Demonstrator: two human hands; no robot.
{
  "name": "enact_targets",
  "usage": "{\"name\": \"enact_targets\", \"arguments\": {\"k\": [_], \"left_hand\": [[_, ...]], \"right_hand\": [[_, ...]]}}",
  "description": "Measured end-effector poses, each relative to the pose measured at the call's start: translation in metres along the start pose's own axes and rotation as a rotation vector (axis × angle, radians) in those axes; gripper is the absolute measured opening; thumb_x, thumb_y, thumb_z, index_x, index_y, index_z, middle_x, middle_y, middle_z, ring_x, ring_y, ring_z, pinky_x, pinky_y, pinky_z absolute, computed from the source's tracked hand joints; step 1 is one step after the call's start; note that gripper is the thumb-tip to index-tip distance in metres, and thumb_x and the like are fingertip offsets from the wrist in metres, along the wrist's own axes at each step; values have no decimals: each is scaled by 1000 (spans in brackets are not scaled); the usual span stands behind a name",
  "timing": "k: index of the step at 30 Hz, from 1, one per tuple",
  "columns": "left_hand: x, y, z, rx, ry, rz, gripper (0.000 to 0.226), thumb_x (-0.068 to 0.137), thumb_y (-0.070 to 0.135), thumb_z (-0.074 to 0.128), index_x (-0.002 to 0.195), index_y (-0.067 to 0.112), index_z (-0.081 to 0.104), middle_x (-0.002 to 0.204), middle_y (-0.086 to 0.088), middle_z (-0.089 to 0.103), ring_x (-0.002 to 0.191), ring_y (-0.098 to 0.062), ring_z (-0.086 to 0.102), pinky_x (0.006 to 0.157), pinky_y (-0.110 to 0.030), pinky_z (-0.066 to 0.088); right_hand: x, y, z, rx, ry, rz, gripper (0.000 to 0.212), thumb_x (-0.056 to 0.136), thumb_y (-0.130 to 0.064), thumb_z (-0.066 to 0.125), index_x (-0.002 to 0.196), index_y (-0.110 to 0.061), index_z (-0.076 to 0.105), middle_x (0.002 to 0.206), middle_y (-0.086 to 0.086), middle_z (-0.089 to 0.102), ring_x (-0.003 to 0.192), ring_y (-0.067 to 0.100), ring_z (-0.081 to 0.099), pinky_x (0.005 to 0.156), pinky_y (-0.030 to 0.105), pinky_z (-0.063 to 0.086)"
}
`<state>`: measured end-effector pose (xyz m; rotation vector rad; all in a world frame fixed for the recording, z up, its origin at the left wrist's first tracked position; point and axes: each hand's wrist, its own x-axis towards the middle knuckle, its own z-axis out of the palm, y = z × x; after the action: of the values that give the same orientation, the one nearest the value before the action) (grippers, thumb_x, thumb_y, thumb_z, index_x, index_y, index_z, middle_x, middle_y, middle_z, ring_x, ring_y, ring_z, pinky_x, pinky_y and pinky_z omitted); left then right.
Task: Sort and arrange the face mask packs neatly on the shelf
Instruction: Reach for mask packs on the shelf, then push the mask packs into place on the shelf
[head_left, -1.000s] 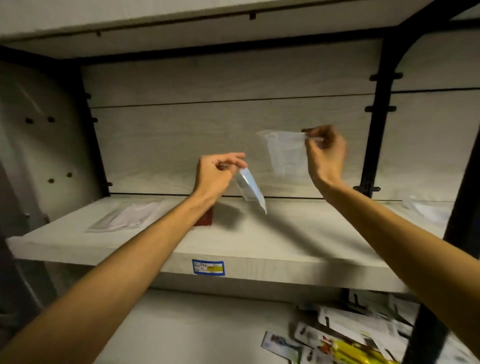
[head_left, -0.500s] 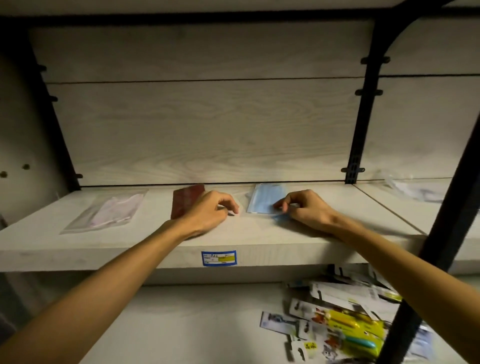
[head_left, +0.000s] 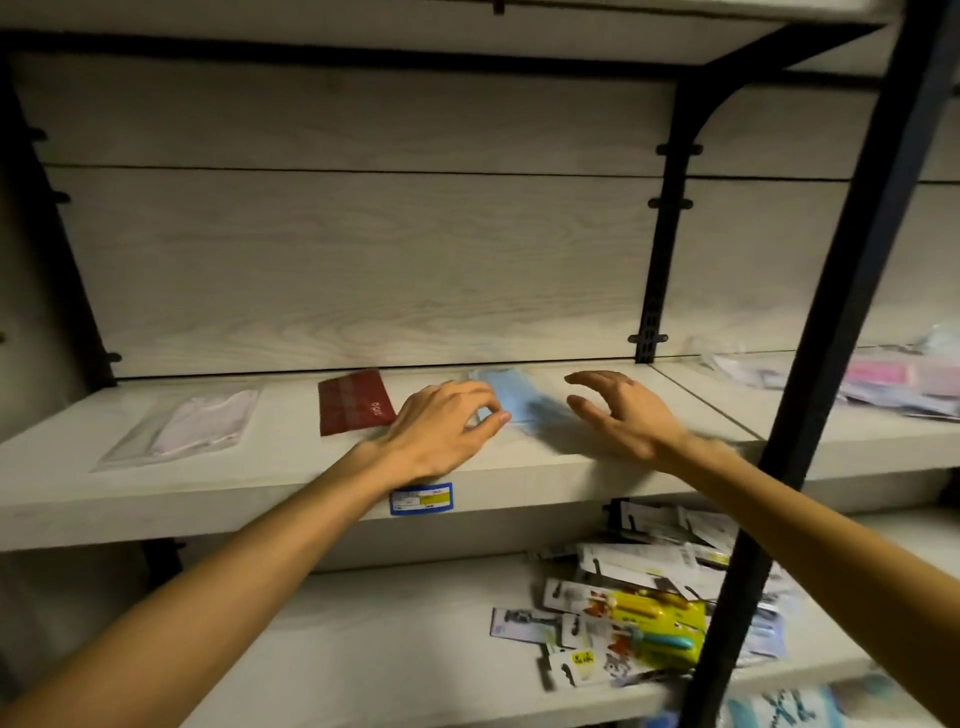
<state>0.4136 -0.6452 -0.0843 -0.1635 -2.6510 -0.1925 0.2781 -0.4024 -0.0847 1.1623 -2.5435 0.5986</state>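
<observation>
Three mask packs are sitting on the shelf (head_left: 260, 499): one white (head_left: 200, 423), one red (head_left: 353, 401), one blue (head_left: 511, 397) (two hands hovering).

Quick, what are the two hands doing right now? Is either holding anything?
Left hand: loosely curled, fingertips on the blue mask pack, not gripping it.
Right hand: open, fingers spread, holding nothing.

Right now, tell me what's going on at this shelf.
A person is laying face mask packs in a row on the pale wood-grain shelf. A clear pack with a white mask lies at the left, a dark red pack beside it, then a light blue mask pack. The left hand rests its fingertips on the blue pack's near edge. The right hand hovers open just right of it, holding nothing.
</observation>
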Motion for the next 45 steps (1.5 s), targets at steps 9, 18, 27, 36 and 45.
{"name": "enact_targets", "arguments": {"k": [9,18,27,36,45], "left_hand": [[16,117,8,33,-5,-24,53,101,58,44,141,25,53,148,4,52,130,-21,51,104,-37,42],[57,299,60,-145,107,207,27,98,42,57,122,32,60,108,10,71,86,-6,66,79,-35,60],[147,409,130,-135,66,269,23,97,42,56,115,32,65,115,15,68,94,-4,65,82,-34,57],[296,449,190,-77,55,65,28,96,45,53,113,25,63,125,3,61,110,-23,61,87,-36,51],[408,420,239,-36,-211,-213,71,90,68,54,146,24,45,150,-5,51,133,-30,49,103,-39,45]], "right_hand": [[-95,46,-68,-314,70,-229,66,101,-59,31,155,-21,30,160,4,33,146,22,31,118,37,29],[-224,190,-161,-260,248,-76,34,99,-38,55,129,-21,58,129,1,65,108,21,65,82,33,55],[-265,314,-181,-244,293,241,41,96,-36,59,133,-19,56,130,2,63,120,22,55,83,37,53],[-225,434,-218,-280,289,364,49,99,-48,48,137,-17,51,134,6,62,123,26,51,94,38,47],[-138,562,-250,-163,76,744,91,75,-82,59,127,-7,50,124,17,64,112,35,58,93,43,50]]}}
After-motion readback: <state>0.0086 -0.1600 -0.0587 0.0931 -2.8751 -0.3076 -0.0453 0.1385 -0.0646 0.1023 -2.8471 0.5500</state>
